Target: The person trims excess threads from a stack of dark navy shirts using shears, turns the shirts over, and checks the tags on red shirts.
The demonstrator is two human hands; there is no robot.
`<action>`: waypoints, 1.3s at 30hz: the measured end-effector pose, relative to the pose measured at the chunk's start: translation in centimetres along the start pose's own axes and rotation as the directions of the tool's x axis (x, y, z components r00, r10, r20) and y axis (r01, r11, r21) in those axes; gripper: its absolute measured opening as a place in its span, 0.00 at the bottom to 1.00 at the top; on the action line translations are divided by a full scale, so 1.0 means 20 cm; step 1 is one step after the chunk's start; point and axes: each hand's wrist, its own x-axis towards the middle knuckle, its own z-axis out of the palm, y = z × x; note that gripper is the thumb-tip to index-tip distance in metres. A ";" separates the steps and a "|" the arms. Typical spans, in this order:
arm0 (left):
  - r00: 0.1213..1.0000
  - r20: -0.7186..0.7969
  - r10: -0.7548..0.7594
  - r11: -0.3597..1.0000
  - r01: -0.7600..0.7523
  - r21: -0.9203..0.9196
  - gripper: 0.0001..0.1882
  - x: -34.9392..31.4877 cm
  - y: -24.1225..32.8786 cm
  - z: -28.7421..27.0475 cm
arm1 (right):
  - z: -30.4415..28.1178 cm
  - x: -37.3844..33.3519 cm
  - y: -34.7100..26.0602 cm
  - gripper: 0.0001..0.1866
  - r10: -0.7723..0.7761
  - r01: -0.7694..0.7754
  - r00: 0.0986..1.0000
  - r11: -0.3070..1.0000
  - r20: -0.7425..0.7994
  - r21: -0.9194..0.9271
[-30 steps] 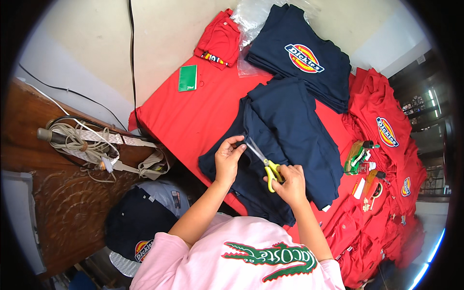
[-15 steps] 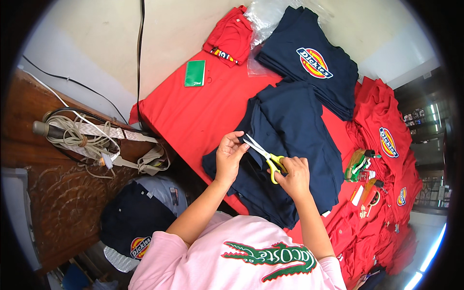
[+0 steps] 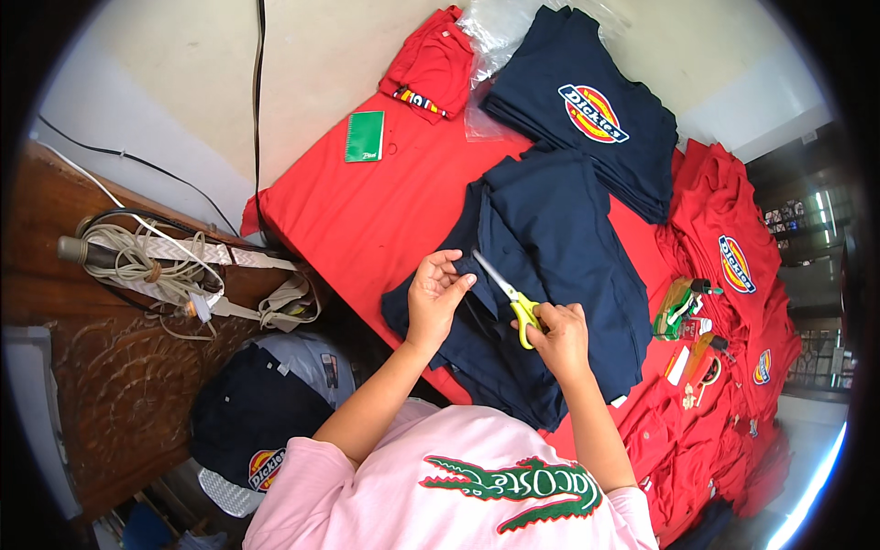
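Note:
My right hand (image 3: 559, 339) is closed on the handles of a pair of scissors (image 3: 523, 309) with yellow-green grips. Their silver blades look closed together and point up and to the left, the tips just right of my left fingers. My left hand (image 3: 438, 298) pinches an edge of a navy blue garment (image 3: 577, 247) between thumb and fingers, lifting it a little. The rest of that garment lies spread and folded on the red-covered table (image 3: 348, 220), beneath both hands.
A stack of navy shirts (image 3: 568, 73) lies at the back, beside a clear plastic bag (image 3: 495, 41) and folded red garment (image 3: 431, 69). A green notebook (image 3: 365, 137) sits back left. Red shirts (image 3: 724, 220) and small bottles (image 3: 676, 307) are at right. Coiled cord (image 3: 151, 257) hangs left.
The scissors' blades have come together and their tips have moved slightly right, away from my left fingers. My left hand keeps its pinch on the garment's edge.

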 end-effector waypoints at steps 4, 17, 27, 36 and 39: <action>1.000 -0.019 -0.009 0.999 0.008 -0.051 0.35 -0.03 0.07 0.08 | -0.02 -0.02 0.02 0.13 0.080 -0.072 0.995 0.990 -0.062 0.123; 0.974 -0.215 -0.067 0.997 0.057 -0.050 0.24 -0.06 -0.03 0.06 | -0.07 0.00 -0.04 0.18 -0.082 0.080 0.996 0.995 -0.027 -0.052; 0.984 -0.167 0.058 0.997 -0.066 -0.046 0.49 -0.08 0.03 0.14 | -0.05 0.01 -0.09 0.17 -0.079 0.079 0.997 0.997 -0.024 0.010; 0.988 -0.147 0.054 0.998 -0.059 -0.029 0.51 -0.07 0.02 0.12 | -0.03 0.03 -0.09 0.18 -0.023 0.017 0.995 0.998 0.096 0.062; 0.984 -0.171 0.055 0.998 -0.058 -0.016 0.47 -0.06 0.02 0.12 | -0.01 0.00 -0.08 0.14 0.050 -0.066 0.991 0.990 0.125 0.123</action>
